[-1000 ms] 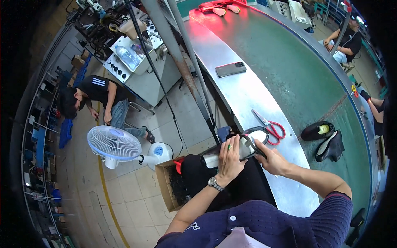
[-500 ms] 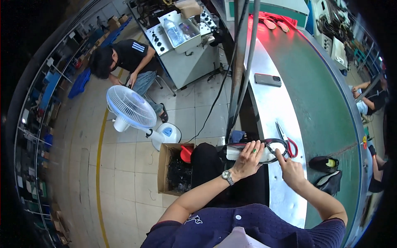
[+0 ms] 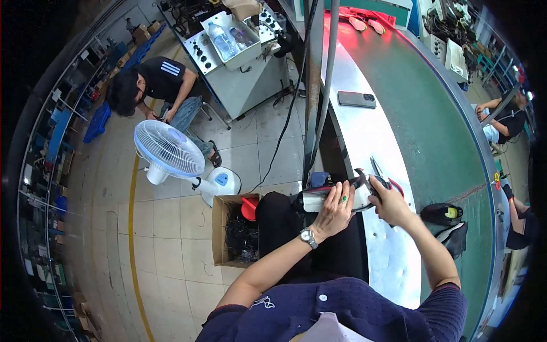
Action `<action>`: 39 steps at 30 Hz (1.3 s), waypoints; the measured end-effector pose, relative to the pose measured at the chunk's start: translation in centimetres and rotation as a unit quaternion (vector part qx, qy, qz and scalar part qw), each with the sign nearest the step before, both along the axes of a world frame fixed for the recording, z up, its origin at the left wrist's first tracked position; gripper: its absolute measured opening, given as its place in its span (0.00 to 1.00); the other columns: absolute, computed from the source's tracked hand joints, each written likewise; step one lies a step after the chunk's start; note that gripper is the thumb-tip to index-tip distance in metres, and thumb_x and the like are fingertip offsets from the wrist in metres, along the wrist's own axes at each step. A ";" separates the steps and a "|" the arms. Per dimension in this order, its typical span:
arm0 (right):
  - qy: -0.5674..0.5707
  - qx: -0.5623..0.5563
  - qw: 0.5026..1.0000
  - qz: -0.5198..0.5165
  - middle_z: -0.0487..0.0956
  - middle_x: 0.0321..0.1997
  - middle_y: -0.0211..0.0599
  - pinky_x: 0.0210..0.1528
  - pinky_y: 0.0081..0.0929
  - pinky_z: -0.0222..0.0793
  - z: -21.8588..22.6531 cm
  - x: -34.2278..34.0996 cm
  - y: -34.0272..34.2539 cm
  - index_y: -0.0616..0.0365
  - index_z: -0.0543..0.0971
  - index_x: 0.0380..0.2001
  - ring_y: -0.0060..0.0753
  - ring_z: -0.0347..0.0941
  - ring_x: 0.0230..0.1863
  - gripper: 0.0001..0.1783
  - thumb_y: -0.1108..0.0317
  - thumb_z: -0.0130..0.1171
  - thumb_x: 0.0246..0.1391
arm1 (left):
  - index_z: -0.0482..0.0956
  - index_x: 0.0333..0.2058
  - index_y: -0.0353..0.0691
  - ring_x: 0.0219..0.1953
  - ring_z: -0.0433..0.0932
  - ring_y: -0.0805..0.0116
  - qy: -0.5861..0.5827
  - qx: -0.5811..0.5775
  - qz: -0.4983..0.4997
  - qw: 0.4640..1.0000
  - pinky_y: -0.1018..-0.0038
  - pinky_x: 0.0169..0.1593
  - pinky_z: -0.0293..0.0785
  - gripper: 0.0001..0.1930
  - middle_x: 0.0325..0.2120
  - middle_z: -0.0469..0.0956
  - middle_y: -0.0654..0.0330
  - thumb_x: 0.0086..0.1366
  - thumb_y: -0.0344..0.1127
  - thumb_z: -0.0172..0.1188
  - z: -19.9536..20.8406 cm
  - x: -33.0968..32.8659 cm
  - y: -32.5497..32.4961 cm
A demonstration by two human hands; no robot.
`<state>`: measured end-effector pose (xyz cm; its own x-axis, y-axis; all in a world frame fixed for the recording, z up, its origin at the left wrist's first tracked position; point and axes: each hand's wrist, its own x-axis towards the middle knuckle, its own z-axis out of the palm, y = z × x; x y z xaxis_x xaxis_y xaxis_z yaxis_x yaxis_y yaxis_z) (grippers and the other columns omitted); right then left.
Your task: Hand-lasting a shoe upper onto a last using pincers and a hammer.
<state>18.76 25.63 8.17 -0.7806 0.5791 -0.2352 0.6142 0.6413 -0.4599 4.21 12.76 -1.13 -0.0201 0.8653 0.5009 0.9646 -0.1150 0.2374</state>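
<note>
My left hand (image 3: 334, 212), with a green-stoned ring and a wristwatch, lies over a dark shoe with a white sole (image 3: 313, 200), pressing it down sole up. The shoe rests across my lap and the edge of the metal ledge. In my closed right hand (image 3: 391, 202) is a hammer (image 3: 360, 176), its dark head just above the toe end of the shoe. Beyond that hand lie red-handled scissors (image 3: 395, 187), partly hidden by it. Two dark shoes (image 3: 442, 214) sit on the green belt to the right.
A phone (image 3: 356, 100) lies on the metal ledge (image 3: 393, 256) along the green belt (image 3: 441, 154). Left of my legs stands a cardboard box (image 3: 221, 251) with dark scraps and a red scoop-like thing (image 3: 249, 208). Behind it are a fan (image 3: 170, 149) and a seated person (image 3: 165, 80). Poles rise ahead.
My right hand has drawn its stretched index finger back from the sole and now grips the hammer with its head raised. The left hand stays on the shoe; the whole view has shifted slightly.
</note>
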 end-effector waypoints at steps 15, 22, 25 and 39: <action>0.091 -0.033 0.987 -0.126 0.77 0.19 0.44 0.29 0.40 0.71 -0.6 0.6 0.4 0.47 0.63 0.63 0.42 0.77 0.19 0.28 0.62 0.53 0.59 | 0.66 0.57 0.23 0.57 0.68 0.41 0.008 -0.011 0.030 0.999 0.55 0.60 0.63 0.34 0.56 0.67 0.37 0.57 0.40 0.63 1.0 0.4 1.0; 0.123 -0.072 0.980 -0.136 0.75 0.17 0.36 0.22 0.31 0.70 1.9 -0.4 -0.7 0.49 0.59 0.66 0.30 0.75 0.16 0.30 0.63 0.52 0.63 | 0.66 0.57 0.24 0.57 0.68 0.43 0.004 -0.029 0.044 0.999 0.56 0.61 0.62 0.34 0.55 0.68 0.39 0.56 0.41 0.64 1.0 0.1 0.2; 0.013 -0.100 0.982 -0.160 0.75 0.17 0.35 0.22 0.30 0.69 0.1 -0.3 -0.7 0.51 0.59 0.66 0.28 0.74 0.16 0.30 0.63 0.52 0.63 | 0.66 0.56 0.23 0.57 0.67 0.44 0.000 -0.031 0.038 0.999 0.56 0.60 0.63 0.34 0.52 0.69 0.42 0.55 0.40 0.65 1.6 0.5 0.5; 0.001 -0.022 0.998 -0.067 0.76 0.19 0.36 0.27 0.30 0.70 1.3 -1.0 -0.3 0.52 0.59 0.67 0.29 0.74 0.17 0.32 0.66 0.54 0.61 | 0.68 0.54 0.20 0.55 0.68 0.40 0.015 -0.019 0.045 0.999 0.55 0.61 0.63 0.33 0.49 0.70 0.38 0.55 0.39 0.65 0.8 -0.1 0.4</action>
